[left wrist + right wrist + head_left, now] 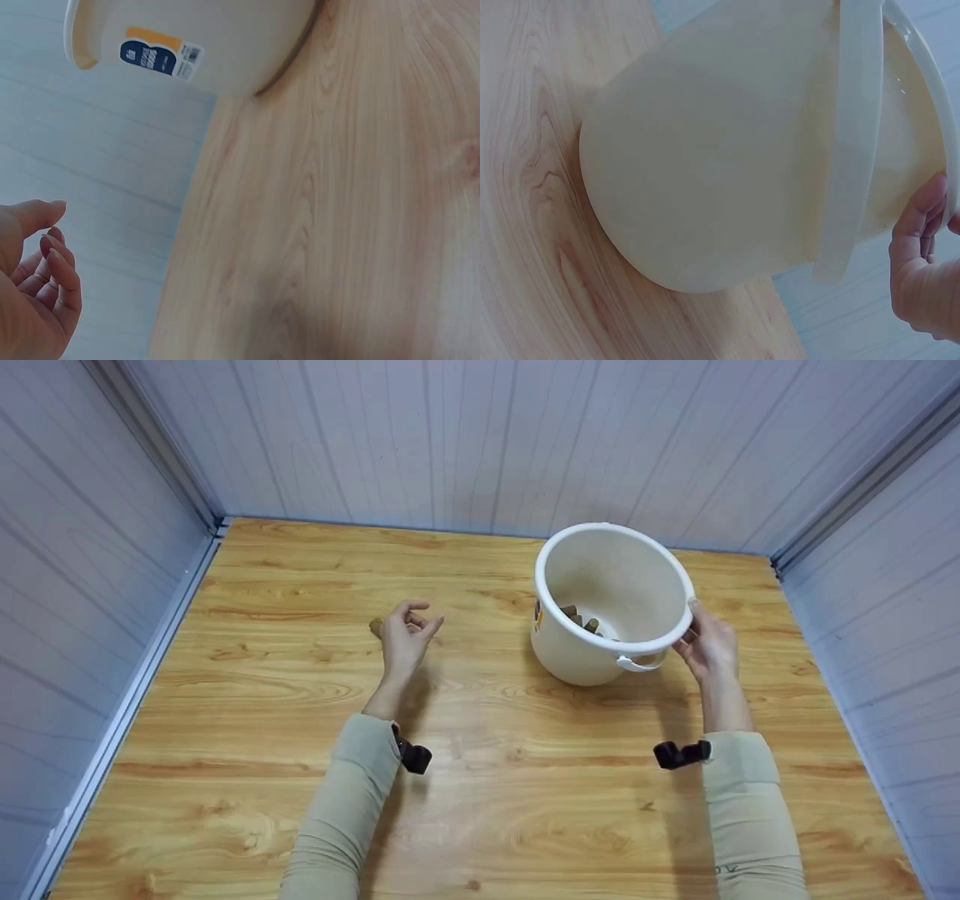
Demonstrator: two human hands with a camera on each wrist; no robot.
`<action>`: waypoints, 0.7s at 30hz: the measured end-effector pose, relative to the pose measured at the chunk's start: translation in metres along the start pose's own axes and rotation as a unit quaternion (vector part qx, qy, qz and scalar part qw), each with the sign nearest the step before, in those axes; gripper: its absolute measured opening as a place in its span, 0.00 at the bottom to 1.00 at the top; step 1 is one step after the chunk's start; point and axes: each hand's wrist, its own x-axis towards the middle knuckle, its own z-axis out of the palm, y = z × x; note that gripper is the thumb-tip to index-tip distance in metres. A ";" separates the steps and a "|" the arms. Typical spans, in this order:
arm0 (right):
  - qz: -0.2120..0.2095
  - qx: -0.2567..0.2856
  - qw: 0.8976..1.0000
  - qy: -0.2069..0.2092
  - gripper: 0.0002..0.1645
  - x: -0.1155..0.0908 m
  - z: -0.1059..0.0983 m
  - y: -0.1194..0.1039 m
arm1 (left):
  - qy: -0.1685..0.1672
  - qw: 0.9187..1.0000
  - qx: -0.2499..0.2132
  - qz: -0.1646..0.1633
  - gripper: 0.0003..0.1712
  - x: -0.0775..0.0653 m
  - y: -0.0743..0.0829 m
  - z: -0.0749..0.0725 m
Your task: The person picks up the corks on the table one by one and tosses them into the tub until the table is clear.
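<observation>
A white plastic bucket (pixel 592 660) stands on the wooden surface, right of centre. My right hand (pixel 709 641) grips its rim at the right side, as the right wrist view also shows. Several short brown stubby pieces (pixel 592 625) lie inside the bucket; their exact kind is unclear. My left hand (pixel 405 641) is above the surface to the left of the bucket, thumb and fingers loosely curled. Nothing shows between them in the left wrist view. Another brown piece (pixel 376 627) is just left of that hand, partly hidden behind it.
Pale panelled walls (pixel 465 442) border the wood-patterned surface (pixel 480 825) at the back and both sides. The bucket stands close to the back wall. Its white handle (pixel 851 142) hangs down along the side, and a label (pixel 161 54) is on its wall.
</observation>
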 end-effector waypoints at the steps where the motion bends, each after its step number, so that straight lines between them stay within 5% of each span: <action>1: 0.000 0.000 1.000 0.000 0.10 0.000 0.000 0.000 | 0.000 1.000 0.005 -0.003 0.13 0.000 -0.002 -0.001; 21: -0.003 -0.001 1.000 -0.001 0.10 -0.002 -0.001 0.001 | 0.005 0.995 0.064 -0.082 0.23 0.005 -0.041 -0.023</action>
